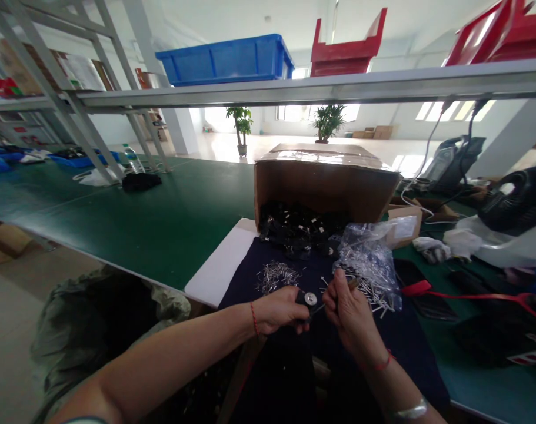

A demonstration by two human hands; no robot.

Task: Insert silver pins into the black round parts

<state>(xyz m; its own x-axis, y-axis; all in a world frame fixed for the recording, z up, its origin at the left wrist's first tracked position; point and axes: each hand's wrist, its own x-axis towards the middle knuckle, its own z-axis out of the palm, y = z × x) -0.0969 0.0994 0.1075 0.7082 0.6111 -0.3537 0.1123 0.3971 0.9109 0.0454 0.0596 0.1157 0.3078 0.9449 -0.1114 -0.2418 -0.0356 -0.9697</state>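
My left hand [280, 308] is closed around a small black part with a round silver button [310, 298] on top. My right hand [348, 307] is pinched on a thin tool or metal pin whose tip reaches toward that black part. Both hands hover over a dark blue cloth [294, 365] on the bench. A loose heap of small metal pins [274, 275] lies on the cloth just beyond my left hand. A clear plastic bag of more pins [370, 265] rests beside my right hand.
A cardboard box [325, 182] lies on its side behind the cloth, spilling several black parts [298, 229]. A white board [219, 268] sits under the cloth. The green bench [130, 218] stretches left. Red-handled tool [470, 297], black devices and cables lie right. Bins stand on the overhead shelf [294, 88].
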